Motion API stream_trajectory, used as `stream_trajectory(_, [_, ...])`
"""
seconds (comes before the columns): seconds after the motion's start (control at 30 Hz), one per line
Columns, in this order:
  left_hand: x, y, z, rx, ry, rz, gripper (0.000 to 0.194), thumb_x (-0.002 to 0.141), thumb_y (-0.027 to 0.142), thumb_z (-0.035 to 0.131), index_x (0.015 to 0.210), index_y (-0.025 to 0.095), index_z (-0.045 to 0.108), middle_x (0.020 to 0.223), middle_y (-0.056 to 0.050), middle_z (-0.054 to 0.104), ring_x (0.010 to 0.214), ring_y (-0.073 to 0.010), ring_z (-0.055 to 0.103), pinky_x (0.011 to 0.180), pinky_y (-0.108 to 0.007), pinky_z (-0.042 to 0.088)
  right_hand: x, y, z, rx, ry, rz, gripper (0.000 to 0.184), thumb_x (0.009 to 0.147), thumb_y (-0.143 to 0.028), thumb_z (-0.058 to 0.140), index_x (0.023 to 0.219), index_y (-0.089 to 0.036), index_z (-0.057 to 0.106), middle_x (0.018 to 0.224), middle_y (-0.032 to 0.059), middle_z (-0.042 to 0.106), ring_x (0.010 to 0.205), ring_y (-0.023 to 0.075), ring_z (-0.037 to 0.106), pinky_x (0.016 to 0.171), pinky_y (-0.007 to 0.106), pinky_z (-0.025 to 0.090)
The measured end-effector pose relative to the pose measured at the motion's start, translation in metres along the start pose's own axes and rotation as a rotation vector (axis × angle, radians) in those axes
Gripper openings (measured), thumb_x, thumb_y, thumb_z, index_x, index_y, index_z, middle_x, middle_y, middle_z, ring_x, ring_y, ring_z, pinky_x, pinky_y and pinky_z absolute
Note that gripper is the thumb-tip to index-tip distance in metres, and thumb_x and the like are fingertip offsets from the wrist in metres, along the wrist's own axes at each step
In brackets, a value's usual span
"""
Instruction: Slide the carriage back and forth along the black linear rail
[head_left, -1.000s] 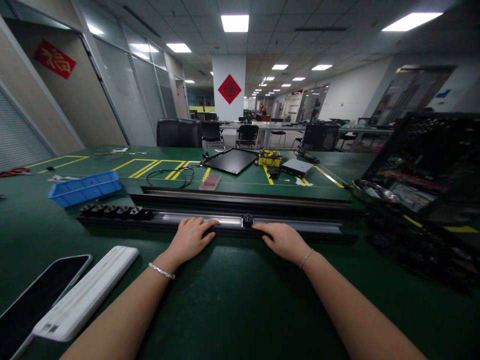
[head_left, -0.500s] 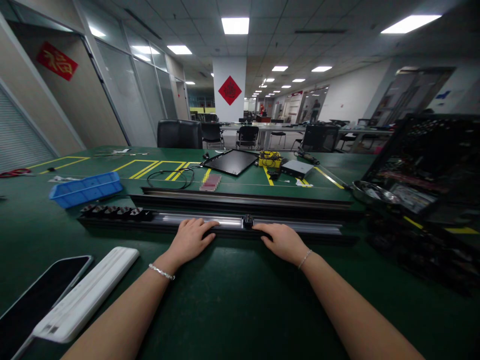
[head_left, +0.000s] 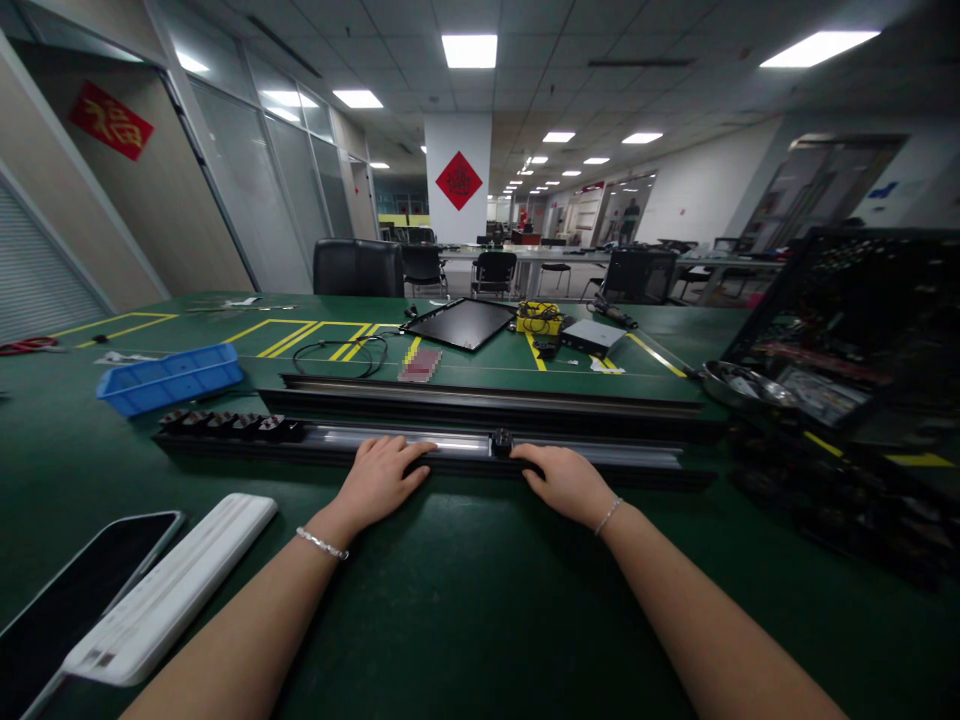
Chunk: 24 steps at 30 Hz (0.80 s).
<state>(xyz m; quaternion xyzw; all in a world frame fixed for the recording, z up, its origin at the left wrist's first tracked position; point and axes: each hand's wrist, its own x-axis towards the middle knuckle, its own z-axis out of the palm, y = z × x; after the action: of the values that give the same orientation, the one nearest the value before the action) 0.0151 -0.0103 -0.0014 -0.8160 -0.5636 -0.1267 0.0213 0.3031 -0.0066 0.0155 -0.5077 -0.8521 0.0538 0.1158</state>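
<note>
A long black rail (head_left: pixel 457 468) with a shiny metallic channel lies crosswise on the green table. My left hand (head_left: pixel 386 480) lies over its middle, fingers across the top and thumb at the front side, closed on it. To the right, a small black block (head_left: pixel 501 442) sits in the channel. My right hand (head_left: pixel 562 484) is closed there, index fingertip at the block's right side and thumb low by the rail's front; its other fingers are partly hidden. Several black blocks (head_left: pixel 225 424) with shiny tops stand in a row at the rail's left end.
Behind lies a second black rail (head_left: pixel 480 398). A blue bin (head_left: pixel 172 378) stands left. A phone (head_left: pixel 90 580) and a white oblong device (head_left: pixel 176 590) lie front left. A metal bowl (head_left: pixel 742 385) and dark parts (head_left: pixel 840 500) are right. A black panel (head_left: pixel 461 324) lies farther back.
The small black block has shifted slightly right along the channel, and my right hand has moved a little right with it. My left hand stays in place on the rail.
</note>
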Motion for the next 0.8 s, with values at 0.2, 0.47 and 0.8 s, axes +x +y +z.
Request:
stream_trajectory(0.2, [0.0000,-0.0001,0.0003,0.016,-0.002,0.005,0.037,0.087,0.042,0.042,0.123,0.035,0.052,0.092,-0.002,0.060,0.094,-0.0204,0.053,0.087,-0.038,0.032,0.0006,0.0002,0.0002,0.004,0.001,0.000,0.035,0.081,-0.022,0.046,0.114,-0.025,0.057,0.112,0.0027,0.065,0.099,0.0186,0.061,0.088,0.031,0.044])
stream_trajectory(0.47, [0.0004,-0.0006,0.0006,0.012,-0.008,-0.001,0.038,0.087,0.043,0.041,0.123,0.034,0.051,0.093,-0.002,0.060,0.094,-0.0206,0.053,0.088,-0.038,0.032,0.0006,0.0009,0.0002,0.005,0.005,-0.003,0.033,0.081,-0.022,0.047,0.113,-0.025,0.057,0.110,0.0030,0.066,0.098,0.0185,0.061,0.087,0.030,0.043])
stream_trajectory(0.8, [0.0006,-0.0004,0.0003,0.017,-0.012,-0.003,0.038,0.087,0.042,0.042,0.123,0.034,0.051,0.093,-0.002,0.060,0.094,-0.0207,0.054,0.087,-0.038,0.033,0.0004,0.0043,0.0010,0.019,0.017,-0.016,0.034,0.081,-0.022,0.047,0.113,-0.024,0.058,0.110,0.0023,0.066,0.098,0.0179,0.061,0.088,0.030,0.044])
